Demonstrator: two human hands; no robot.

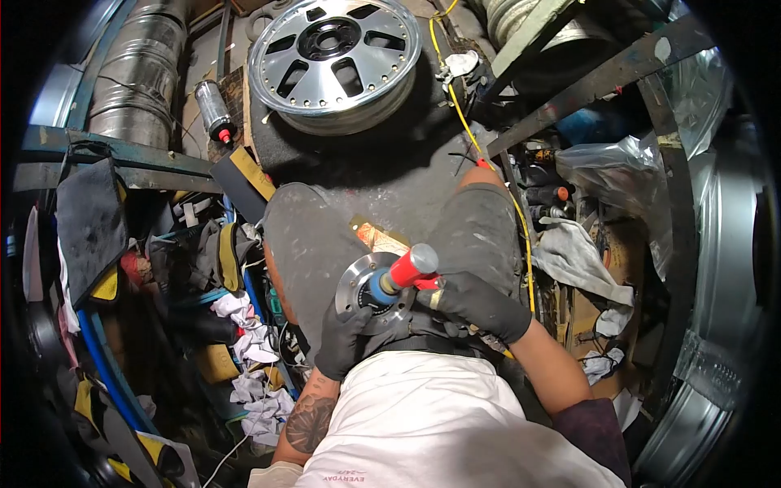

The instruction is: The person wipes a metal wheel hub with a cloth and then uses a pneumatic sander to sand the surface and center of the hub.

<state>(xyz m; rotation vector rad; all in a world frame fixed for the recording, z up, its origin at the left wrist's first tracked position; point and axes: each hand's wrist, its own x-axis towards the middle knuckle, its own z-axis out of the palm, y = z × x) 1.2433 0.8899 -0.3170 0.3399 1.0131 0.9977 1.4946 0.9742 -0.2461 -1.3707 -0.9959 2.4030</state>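
A round metal disc (350, 286) with holes around its rim is held over my lap. My left hand (342, 337), in a dark glove, grips its lower left edge. Against the disc's centre stands a red and blue power tool (409, 267) with a silver round end. My right hand (472, 305), gloved too, is closed around the tool's side by a small red lever. My fingers partly hide both the tool and the disc. Between my thighs, just behind the disc, lies an orange-and-white patterned piece (378, 237).
A polished wheel (333, 61) lies on a dark padded surface ahead. A yellow hose (460, 114) runs down my right side. A clear canister (213, 110) is at the upper left. Crumpled cloths (252, 325) and metal frame bars (122, 150) crowd the left; a pale rag (578, 264) lies right.
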